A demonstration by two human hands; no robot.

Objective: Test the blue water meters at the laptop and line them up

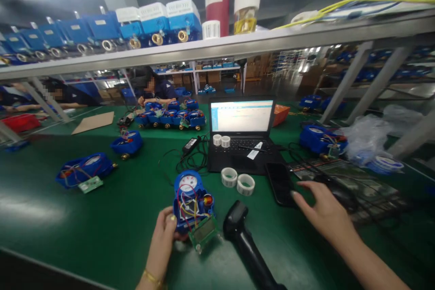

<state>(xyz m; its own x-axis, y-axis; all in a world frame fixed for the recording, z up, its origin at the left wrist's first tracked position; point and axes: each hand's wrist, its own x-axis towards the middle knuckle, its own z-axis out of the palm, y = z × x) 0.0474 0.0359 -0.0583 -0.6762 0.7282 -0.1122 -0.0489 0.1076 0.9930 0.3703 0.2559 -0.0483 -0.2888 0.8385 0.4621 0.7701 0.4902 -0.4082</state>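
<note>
My left hand (163,235) grips the near end of a blue water meter (190,197) with its cover off, red and yellow wires showing and a small green circuit board (203,233) hanging at its front. My right hand (324,210) reaches right with fingers spread over a black computer mouse (340,192), beside a dark phone (280,183). Between the two hands a black handheld scanner (243,235) lies on the green table (112,226). An open laptop (242,136) with a lit screen stands behind, two white tape rolls (238,180) in front of it.
More open blue meters lie at the left (83,170) and further back (127,142), a cluster (171,118) near seated workers (156,90). A metal shelf (217,47) overhead carries blue meters. Clear plastic bags (369,138) and another meter (321,138) sit right. Cables (190,156) trail by the laptop.
</note>
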